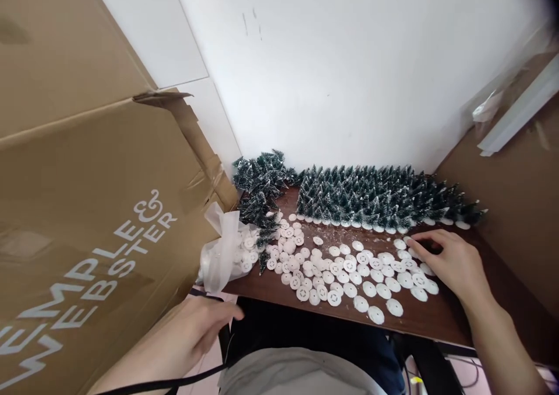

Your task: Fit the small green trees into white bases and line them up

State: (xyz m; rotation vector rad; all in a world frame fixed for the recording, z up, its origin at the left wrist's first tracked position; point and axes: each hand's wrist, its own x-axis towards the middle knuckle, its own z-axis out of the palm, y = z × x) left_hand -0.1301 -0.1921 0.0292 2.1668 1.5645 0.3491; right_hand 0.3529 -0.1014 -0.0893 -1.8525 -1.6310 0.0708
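My right hand reaches over the right end of the table, thumb and index finger pinched at the edge of a white round base. More white round bases lie spread to the left of it, most of them flat, some overlapping. Just behind stand rows of small snow-tipped bottle-brush trees on white bases. Below the table's front edge, my left hand is loosely open, with its index finger pointing right and the other fingers partly hidden. Nothing shows in it.
Loose trees lie piled at the back left. A clear plastic bag of white bases sits at the table's left edge. A large cardboard box rises on the left. White wall stands behind, and a brown panel on the right.
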